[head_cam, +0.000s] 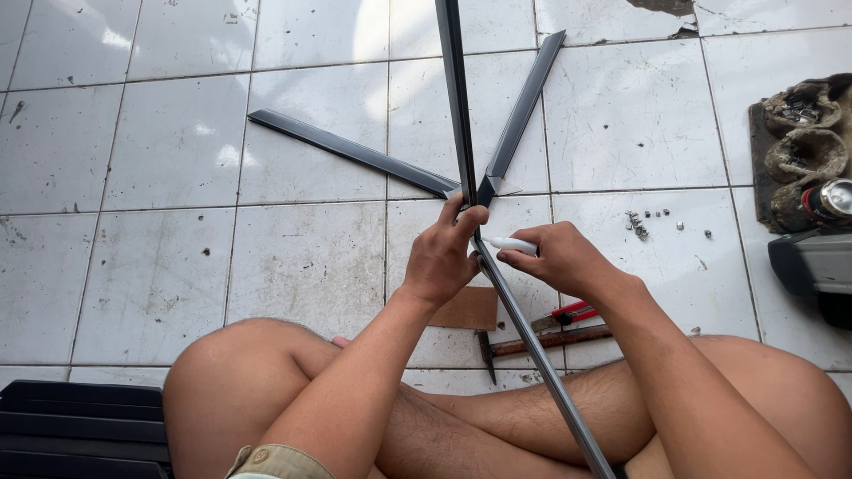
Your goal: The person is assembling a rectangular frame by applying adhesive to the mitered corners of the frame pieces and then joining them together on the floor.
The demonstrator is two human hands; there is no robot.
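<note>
The left hand (441, 257) is closed around a long dark metal strip (497, 284) that slants up from the lap across the tiled floor (177, 160), fingers wrapped over its edge; the right hand (561, 259) is closed on a small white tube (511, 245), its tip touching the strip just beside the left fingers. I judge the likeliest slip is the tube's contents reaching those fingers, or the thin strip twisting in the one-handed grip. Two more dark strips (355, 153) lie on the floor beyond the held strip. A hammer (541, 341) and red-handled pliers (564, 314) lie close under it, small screws (641, 223) to its right, so free floor lies mainly to its left.
</note>
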